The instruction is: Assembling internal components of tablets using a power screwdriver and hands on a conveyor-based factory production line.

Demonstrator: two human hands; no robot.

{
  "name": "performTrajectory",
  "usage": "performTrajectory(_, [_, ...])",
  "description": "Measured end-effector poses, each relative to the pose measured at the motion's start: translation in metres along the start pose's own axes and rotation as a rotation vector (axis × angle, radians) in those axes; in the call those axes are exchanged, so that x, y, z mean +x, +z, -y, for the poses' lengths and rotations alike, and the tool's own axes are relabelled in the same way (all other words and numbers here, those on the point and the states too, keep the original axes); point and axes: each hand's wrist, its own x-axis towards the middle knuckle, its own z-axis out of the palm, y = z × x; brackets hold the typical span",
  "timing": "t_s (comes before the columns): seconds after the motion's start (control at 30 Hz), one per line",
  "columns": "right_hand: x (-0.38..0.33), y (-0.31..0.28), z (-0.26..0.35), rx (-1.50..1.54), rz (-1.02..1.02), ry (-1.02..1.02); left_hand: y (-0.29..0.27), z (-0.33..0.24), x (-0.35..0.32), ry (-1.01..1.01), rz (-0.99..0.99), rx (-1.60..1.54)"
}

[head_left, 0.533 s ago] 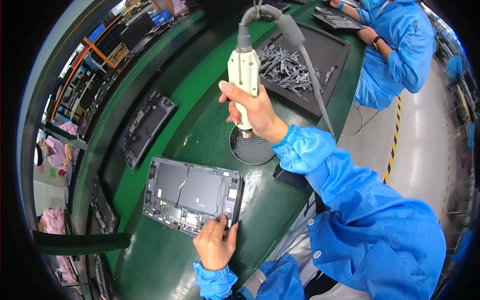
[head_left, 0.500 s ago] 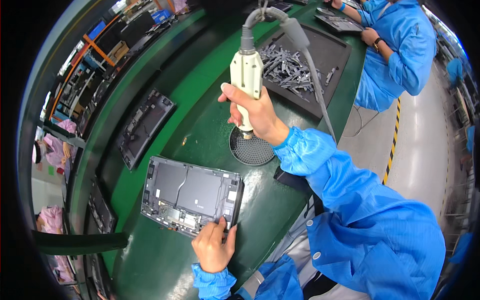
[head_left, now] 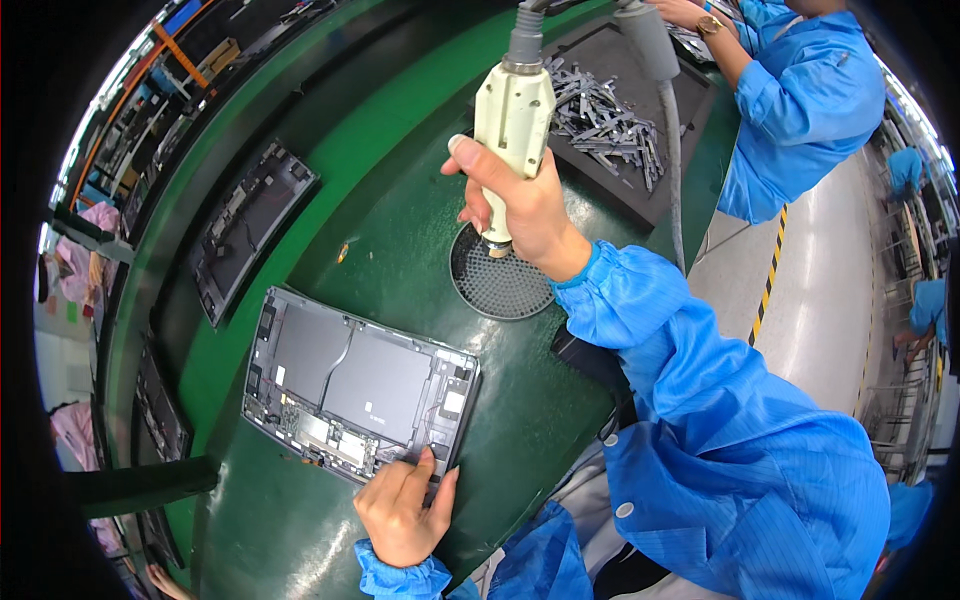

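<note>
The opened laptop base (head_left: 375, 375) lies on the green table (head_left: 535, 400). The worker's left hand (head_left: 400, 510) touches the base's near right corner, grip not determinable. Beyond its far right corner, the right hand (head_left: 525, 205) grasps a cream corded tool (head_left: 512, 115) over a dark round dish (head_left: 500, 290).

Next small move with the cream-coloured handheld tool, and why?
I'd probably lower the right hand slightly, bringing the tip of the cream-coloured handheld tool down to the round black gridded tray. The tip points downward over that tray, though I can't tell whether it touches, and the left hand rests on the open dark-grey rectangular electronics casing.
</note>
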Motion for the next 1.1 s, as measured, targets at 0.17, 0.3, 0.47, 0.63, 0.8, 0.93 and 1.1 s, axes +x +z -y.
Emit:
performTrajectory(0.17, [-0.003,0.001,-0.002,0.001,0.017,0.018,-0.003,0.001,-0.003,0.012,0.027,0.029])
performTrajectory(0.3, [-0.005,0.007,-0.003,-0.069,0.050,-0.058,-0.007,0.004,-0.009,0.023,0.002,0.028])
performTrajectory(0.47, [-0.010,-0.002,0.011,0.185,0.138,-0.142,-0.002,0.012,-0.012,-0.012,-0.063,-0.004])
performTrajectory(0.63, [-0.076,0.056,0.016,0.397,0.551,0.044,0.000,0.022,-0.019,0.088,-0.121,-0.043])
performTrajectory(0.8, [-0.106,0.080,0.008,0.372,0.801,0.067,0.003,0.024,-0.021,0.058,-0.139,-0.060])
performTrajectory(0.93, [-0.111,0.081,0.006,0.322,0.810,0.132,0.004,0.022,-0.021,0.060,-0.138,-0.075])
performTrajectory(1.1, [-0.112,0.082,0.003,0.319,0.793,0.144,0.005,0.022,-0.022,0.060,-0.147,-0.090])
